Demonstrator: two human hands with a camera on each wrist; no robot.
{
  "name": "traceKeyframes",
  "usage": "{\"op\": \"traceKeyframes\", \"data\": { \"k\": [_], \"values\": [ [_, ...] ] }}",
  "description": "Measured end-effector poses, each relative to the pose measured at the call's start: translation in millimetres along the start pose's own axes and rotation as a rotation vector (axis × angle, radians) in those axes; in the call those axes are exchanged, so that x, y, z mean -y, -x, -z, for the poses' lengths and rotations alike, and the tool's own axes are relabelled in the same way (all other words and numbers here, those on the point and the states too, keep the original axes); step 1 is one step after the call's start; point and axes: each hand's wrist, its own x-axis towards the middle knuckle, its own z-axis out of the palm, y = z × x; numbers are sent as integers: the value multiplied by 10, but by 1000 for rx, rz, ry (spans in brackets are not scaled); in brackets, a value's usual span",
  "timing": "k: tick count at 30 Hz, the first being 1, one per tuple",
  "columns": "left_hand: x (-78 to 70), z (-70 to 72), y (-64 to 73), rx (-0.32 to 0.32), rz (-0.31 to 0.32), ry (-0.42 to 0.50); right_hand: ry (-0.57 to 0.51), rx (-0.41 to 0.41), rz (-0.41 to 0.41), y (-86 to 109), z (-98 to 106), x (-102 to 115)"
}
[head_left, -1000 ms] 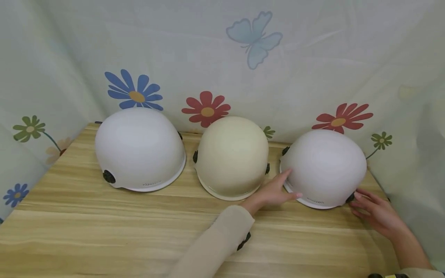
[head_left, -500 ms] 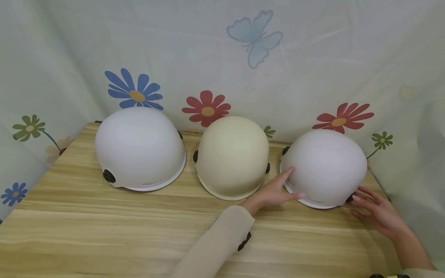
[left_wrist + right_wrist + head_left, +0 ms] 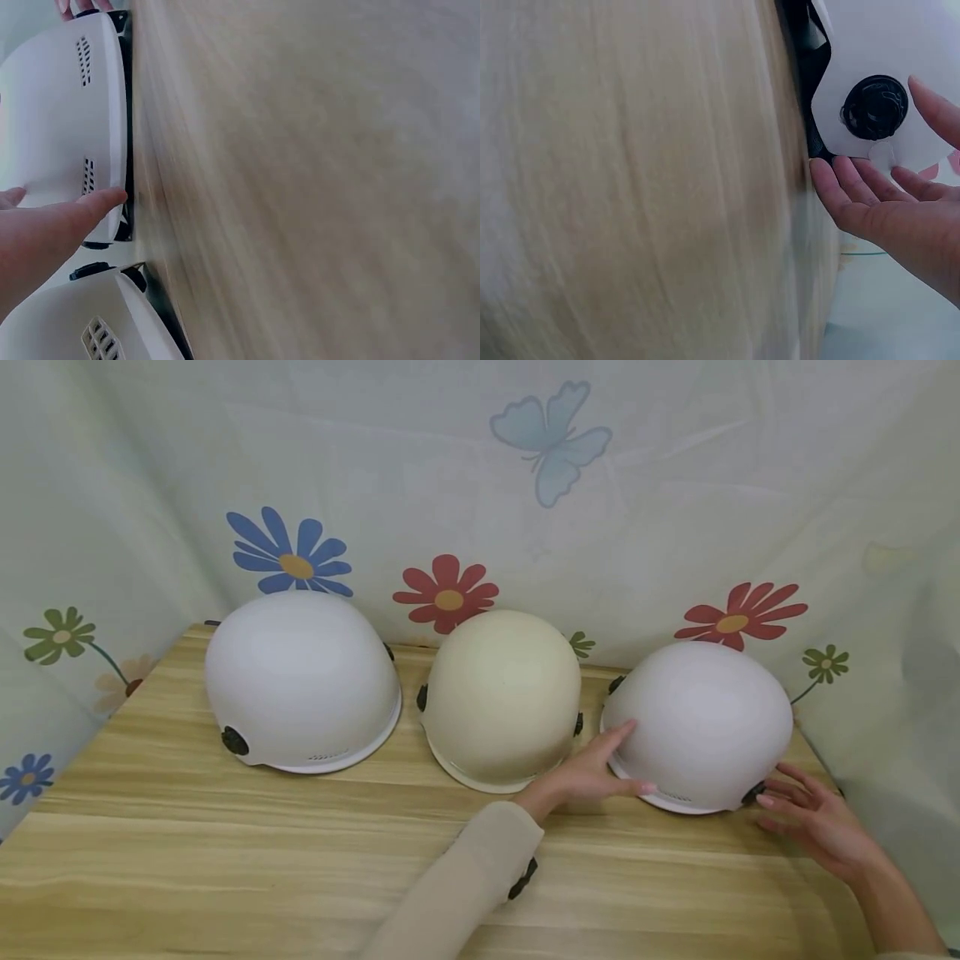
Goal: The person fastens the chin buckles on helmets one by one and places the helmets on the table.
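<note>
Rightmost white helmet (image 3: 708,718) sits dome-up on the wooden table (image 3: 300,868), right of the cream helmet (image 3: 504,693). The left hand (image 3: 592,772) lays spread, uncurled fingers against it; the right hand (image 3: 821,827), fingers relaxed, gripping nothing, is at its black side knob (image 3: 753,792). Uneven pushing could twist it or bump the cream helmet.

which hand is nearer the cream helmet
Left: the left hand is close beside the cream helmet; the right hand is farther off, at the outer side of the rightmost white helmet.
</note>
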Motion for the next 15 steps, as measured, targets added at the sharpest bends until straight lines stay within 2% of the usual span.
{"op": "traceKeyframes", "data": {
  "k": [7, 9, 15],
  "values": [
    [-43, 30, 23, -29, 23, 26, -102, 17, 120, 65, -107, 84],
    [-80, 40, 29, -35, 18, 24, -126, 7, 128, 76, -129, 126],
    [-177, 73, 65, -78, 18, -24, -92, -39, 141, 115, -119, 213]
  ]
}}
